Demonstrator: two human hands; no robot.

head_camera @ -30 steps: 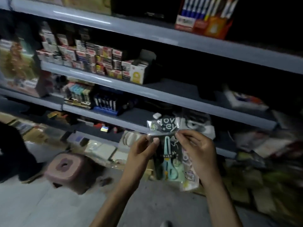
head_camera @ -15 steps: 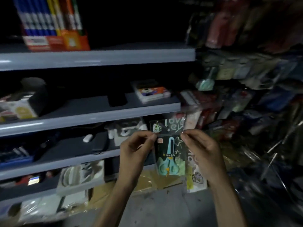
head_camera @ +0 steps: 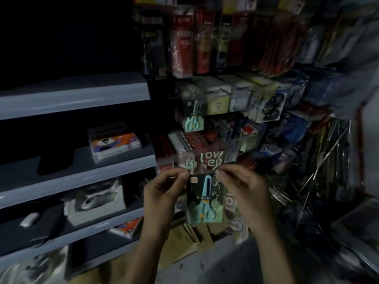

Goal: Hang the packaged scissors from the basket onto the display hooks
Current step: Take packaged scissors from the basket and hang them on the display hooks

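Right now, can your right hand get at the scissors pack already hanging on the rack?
Probably yes. The hanging pack is above the right hand, with nothing visible between them. But that hand and the left hand both pinch the top of the held pack, so it is not free.

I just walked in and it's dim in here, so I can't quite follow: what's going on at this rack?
A person holds one pack of scissors in front of the display rack, pinching its upper part with the fingers of the left hand and the right hand. It is not yet on a hook. A similar pack with pale green handles hangs on the rack just above. To the left stand grey shelves with boxed goods.
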